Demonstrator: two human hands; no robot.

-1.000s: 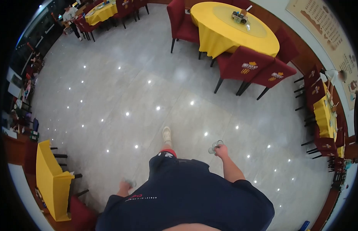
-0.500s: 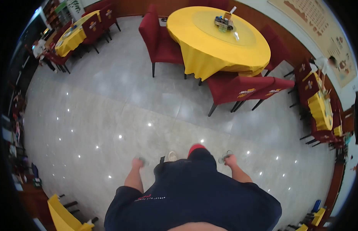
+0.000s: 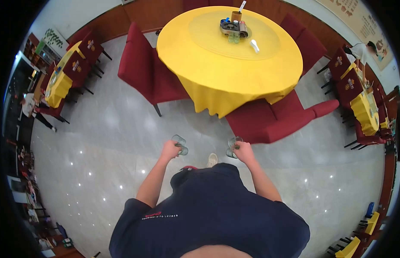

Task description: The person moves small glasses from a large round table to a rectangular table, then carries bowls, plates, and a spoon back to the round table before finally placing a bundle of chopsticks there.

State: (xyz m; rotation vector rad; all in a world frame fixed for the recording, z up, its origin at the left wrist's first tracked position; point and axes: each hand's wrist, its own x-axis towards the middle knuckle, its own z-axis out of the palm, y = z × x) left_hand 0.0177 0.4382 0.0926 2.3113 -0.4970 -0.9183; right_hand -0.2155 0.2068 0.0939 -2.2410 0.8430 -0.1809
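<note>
Glasses in both hands before the round table

The left hand (image 3: pixel 170 149) grips a pair of clear glasses (image 3: pixel 181 146), its fingers closed on them; the right hand (image 3: pixel 244 151) grips a second pair (image 3: pixel 233 147) the same way. Both pairs hang over the grey floor (image 3: pixel 135 137), apart from each other, near the yellow table (image 3: pixel 234 77). A shoe (image 3: pixel 212 160) shows between and below the hands.

On the table's round turntable (image 3: pixel 208 41) stand a dark tray (image 3: pixel 230 28) of small items, two greenish glasses (image 3: pixel 233 38) and a brown holder (image 3: pixel 236 16); a white spoon (image 3: pixel 254 46) lies nearby. Red chairs (image 3: pixel 137 69) surround the table, two just beyond the right hand. One person (image 3: pixel 28 105) stands far left, and another (image 3: pixel 362 53) leans over a table (image 3: pixel 364 109) at right.
</note>
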